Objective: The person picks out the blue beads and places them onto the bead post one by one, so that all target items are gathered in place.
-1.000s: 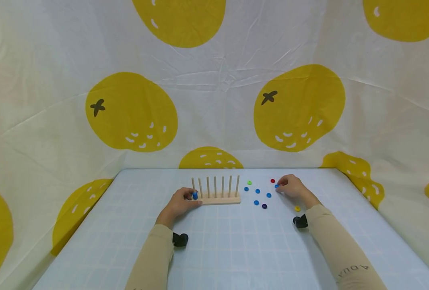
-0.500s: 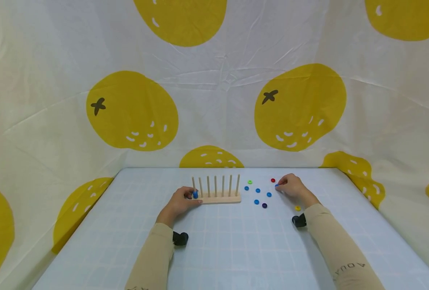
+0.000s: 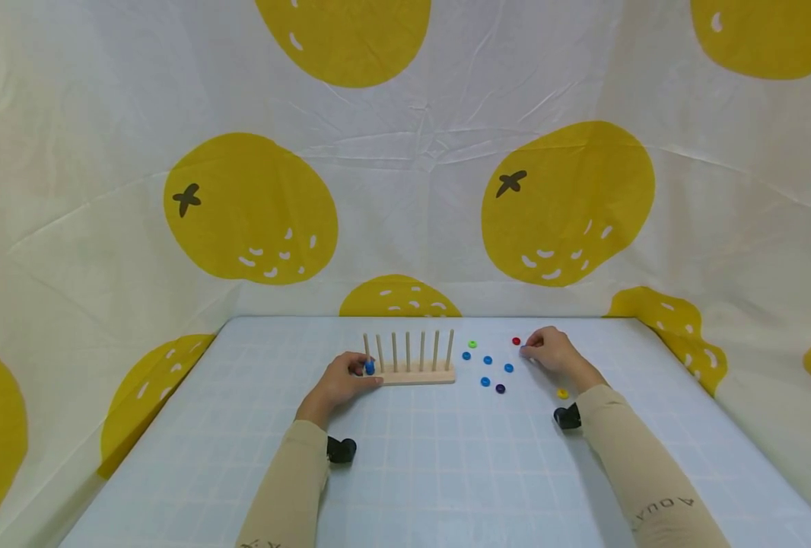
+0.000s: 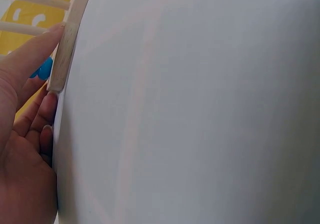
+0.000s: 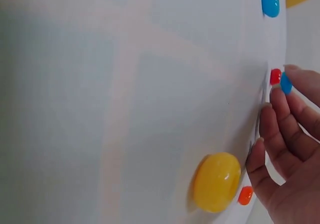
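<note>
My left hand (image 3: 340, 382) grips the left end of a wooden peg rack (image 3: 419, 377), its thumb along the front of the base. Blue beads (image 3: 370, 368) sit low on the leftmost peg; the other pegs stand bare. In the left wrist view the thumb lies against the rack's base (image 4: 64, 59), with blue beads (image 4: 45, 69) behind it. Over to the right, my right hand (image 3: 549, 350) pinches a blue bead between thumb and fingertips. The right wrist view shows that blue bead (image 5: 286, 83) turned on edge, with a red bead (image 5: 276, 76) beyond.
Several loose blue beads (image 3: 488, 360) lie between rack and right hand, with a green bead (image 3: 472, 344) and a dark purple bead (image 3: 500, 389). A yellow bead (image 3: 562, 393) lies near the right wrist. An orange bead (image 5: 245, 195) shows beyond it in the right wrist view.
The right fingers have closed on the blue bead, tilted it on edge and raised it slightly; they now cover most of it. The left hand and rack stay put.
</note>
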{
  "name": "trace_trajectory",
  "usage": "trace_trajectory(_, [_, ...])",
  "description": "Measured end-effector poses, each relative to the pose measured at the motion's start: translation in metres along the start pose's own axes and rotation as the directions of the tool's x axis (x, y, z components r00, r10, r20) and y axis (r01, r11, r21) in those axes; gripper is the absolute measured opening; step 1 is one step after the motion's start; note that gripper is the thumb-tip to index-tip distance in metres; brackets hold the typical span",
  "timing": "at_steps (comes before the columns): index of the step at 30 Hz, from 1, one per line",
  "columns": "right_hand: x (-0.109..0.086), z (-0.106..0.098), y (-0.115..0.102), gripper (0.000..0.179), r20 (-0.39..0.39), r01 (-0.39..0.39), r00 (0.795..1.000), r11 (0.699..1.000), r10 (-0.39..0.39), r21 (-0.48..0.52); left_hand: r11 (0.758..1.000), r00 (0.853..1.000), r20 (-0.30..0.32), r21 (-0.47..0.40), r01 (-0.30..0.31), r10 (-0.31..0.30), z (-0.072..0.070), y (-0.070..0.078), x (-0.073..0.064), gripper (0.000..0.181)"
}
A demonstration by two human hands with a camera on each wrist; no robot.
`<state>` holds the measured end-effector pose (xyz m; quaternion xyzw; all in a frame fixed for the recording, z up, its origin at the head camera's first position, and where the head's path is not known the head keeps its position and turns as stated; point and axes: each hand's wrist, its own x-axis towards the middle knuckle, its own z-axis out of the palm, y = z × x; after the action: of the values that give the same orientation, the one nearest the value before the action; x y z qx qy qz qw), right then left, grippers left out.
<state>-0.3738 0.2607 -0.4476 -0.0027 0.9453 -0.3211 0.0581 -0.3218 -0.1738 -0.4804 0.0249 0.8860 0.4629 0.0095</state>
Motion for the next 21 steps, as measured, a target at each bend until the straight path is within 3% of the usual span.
trace_trajectory(6, [0.004, -0.005, 0.001, 0.026, 0.004, 0.029, 1.000, 0.999, -0.029, 0.028, 1.000, 1.000, 0.006, -0.002, -0.005, 0.005, 0.001, -0.002, 0.002, 0.048])
trace_trajectory(9, [0.005, -0.006, 0.001, 0.025, -0.021, 0.079, 0.997, 0.996, -0.079, 0.033, 1.000, 1.000, 0.006, -0.002, -0.009, 0.009, 0.001, -0.003, 0.003, 0.049])
trace_trajectory(21, [-0.008, -0.006, -0.017, 0.021, -0.137, 0.267, 0.955, 0.963, -0.262, 0.021, 1.000, 1.000, 0.007, 0.002, -0.007, 0.007, 0.000, -0.001, 0.001, 0.051])
